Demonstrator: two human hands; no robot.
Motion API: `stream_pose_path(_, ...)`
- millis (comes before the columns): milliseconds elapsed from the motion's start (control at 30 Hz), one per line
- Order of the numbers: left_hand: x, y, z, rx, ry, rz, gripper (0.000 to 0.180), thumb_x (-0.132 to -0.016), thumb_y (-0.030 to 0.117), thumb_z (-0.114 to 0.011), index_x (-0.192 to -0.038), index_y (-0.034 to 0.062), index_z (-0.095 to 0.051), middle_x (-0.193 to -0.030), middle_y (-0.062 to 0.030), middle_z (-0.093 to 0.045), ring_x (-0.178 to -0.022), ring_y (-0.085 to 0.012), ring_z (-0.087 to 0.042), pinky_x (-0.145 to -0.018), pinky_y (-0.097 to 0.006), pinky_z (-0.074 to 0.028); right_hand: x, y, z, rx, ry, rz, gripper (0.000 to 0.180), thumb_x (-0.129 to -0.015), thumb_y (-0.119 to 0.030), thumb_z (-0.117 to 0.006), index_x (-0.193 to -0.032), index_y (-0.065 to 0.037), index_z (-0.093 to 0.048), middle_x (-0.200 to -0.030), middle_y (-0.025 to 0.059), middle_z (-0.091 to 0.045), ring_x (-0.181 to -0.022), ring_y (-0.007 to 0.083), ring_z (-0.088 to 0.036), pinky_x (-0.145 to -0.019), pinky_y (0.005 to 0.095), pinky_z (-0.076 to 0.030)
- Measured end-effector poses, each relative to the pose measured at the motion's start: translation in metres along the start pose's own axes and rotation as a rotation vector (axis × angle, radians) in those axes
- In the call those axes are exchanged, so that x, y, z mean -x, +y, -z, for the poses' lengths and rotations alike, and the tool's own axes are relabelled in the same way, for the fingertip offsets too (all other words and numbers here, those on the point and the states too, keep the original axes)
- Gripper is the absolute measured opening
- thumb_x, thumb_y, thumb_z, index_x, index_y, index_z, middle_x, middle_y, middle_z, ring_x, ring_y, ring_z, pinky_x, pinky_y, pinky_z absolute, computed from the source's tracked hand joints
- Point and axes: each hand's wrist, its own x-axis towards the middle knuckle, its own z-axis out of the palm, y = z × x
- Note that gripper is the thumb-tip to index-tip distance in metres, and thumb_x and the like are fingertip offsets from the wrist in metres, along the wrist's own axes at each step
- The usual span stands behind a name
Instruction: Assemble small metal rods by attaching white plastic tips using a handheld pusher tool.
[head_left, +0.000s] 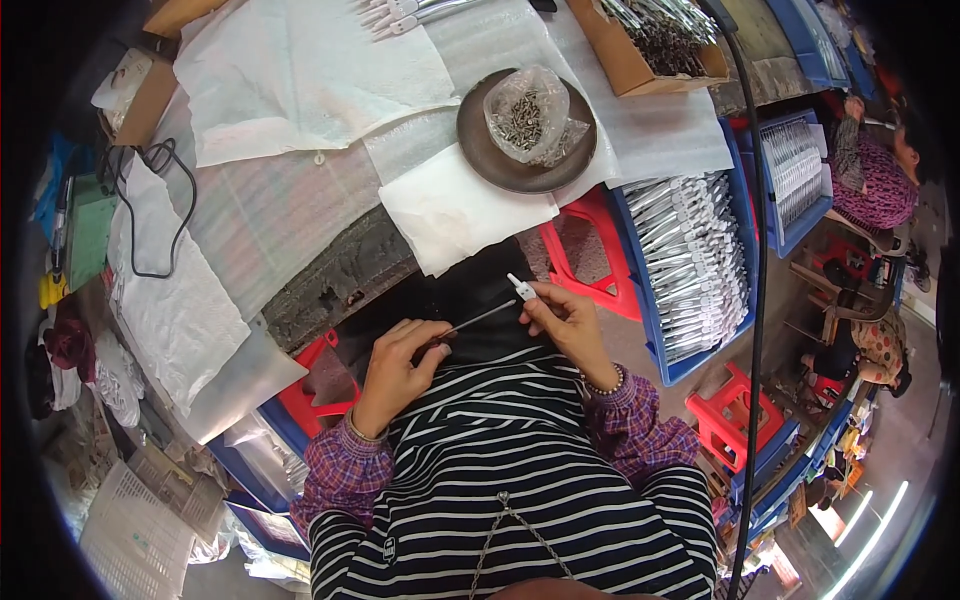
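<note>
Fingertips and thumb of the right hand (568,325) pinch a small white piece (524,290), its narrow end pointing up and away to the left. The left hand (398,368) is closed around the near end of a thin metal rod (484,318), whose far end reaches the white piece; whether they touch, I cannot tell. Both hands hang over the lap, wrists bent inward, forearms rising from the lower edge in checked sleeves (340,470). The striped apron (500,470) lies below them

Beyond the hands stands a worktable (350,275) with a dark worn edge, covered in pale sheeting (310,195) and white paper (455,215). On it sits one round dark dish (480,160), holding one clear plastic bag (553,92) of small metal parts (523,122). One cardboard box (668,84) of thin metal pieces stands at the far right. Just right of the person, one blue crate (672,368) is filled with white-and-silver pieces (693,265), too many to count; a second blue crate (793,228) lies past it. Three red stools (600,250) show near the person, and two other people (880,185) sit at the right
</note>
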Motion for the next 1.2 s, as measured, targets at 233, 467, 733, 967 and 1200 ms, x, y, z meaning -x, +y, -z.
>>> stream_pose_path(233,0.003,-0.008,0.0,0.167,-0.086,0.166,0.023,-0.073,-0.006,-0.061,-0.096,-0.0005,-0.062,-0.084,-0.0086,-0.065,-0.071,-0.016,-0.061,-0.066,-0.026,-0.048,0.001,0.001,-0.002,0.023,-0.015,0.003,0.027,-0.09,-0.012,-0.059,-0.113,0.001,-0.059,-0.078,0.0045,-0.064,-0.064,0.0071,-0.057,-0.057,0.0189,-0.046)
stream_pose_path(467,0.004,-0.02,0.0,0.502,-0.143,0.303,0.025,-0.072,-0.014,-0.053,-0.094,-0.0034,-0.058,-0.085,-0.0053,-0.062,-0.08,-0.0109,-0.061,-0.075,-0.023,-0.048,0.001,-0.002,-0.003,-0.004,-0.022,0.012,0.027,-0.089,-0.011,-0.059,-0.112,0.002,-0.06,-0.078,0.0039,-0.063,-0.065,0.0067,-0.056,-0.057,0.019,-0.045)
stream_pose_path(733,0.004,-0.02,0.001,0.574,-0.159,0.35,0.026,-0.071,-0.016,-0.053,-0.094,-0.0029,-0.057,-0.087,-0.0041,-0.06,-0.082,-0.0102,-0.059,-0.077,-0.022,-0.046,0.0,0.002,-0.003,-0.006,-0.014,0.003,0.026,-0.088,-0.01,-0.06,-0.111,0.002,-0.061,-0.077,0.0032,-0.063,-0.062,0.0054,-0.054,-0.055,0.0184,-0.044)
stream_pose_path(967,0.001,-0.019,0.001,0.589,-0.154,0.353,0.023,-0.072,-0.012,-0.058,-0.092,-0.0024,-0.057,-0.086,-0.0036,-0.06,-0.083,-0.0098,-0.059,-0.077,-0.022,-0.046,0.001,-0.003,-0.005,0.03,-0.021,-0.006,0.026,-0.087,-0.01,-0.061,-0.11,0.002,-0.062,-0.074,0.0028,-0.063,-0.057,0.0048,-0.053,-0.052,0.018,-0.043)
stream_pose_path(1200,0.0,-0.017,-0.002,0.619,-0.127,0.397,0.018,-0.073,-0.009,-0.062,-0.088,-0.0017,-0.058,-0.081,-0.003,-0.061,-0.078,-0.0086,-0.059,-0.074,-0.021,-0.047,0.002,0.001,-0.007,0.041,-0.028,0.014,0.026,-0.087,-0.011,-0.061,-0.109,0.002,-0.062,-0.072,0.0037,-0.064,-0.057,0.0051,-0.055,-0.052,0.0185,-0.045)
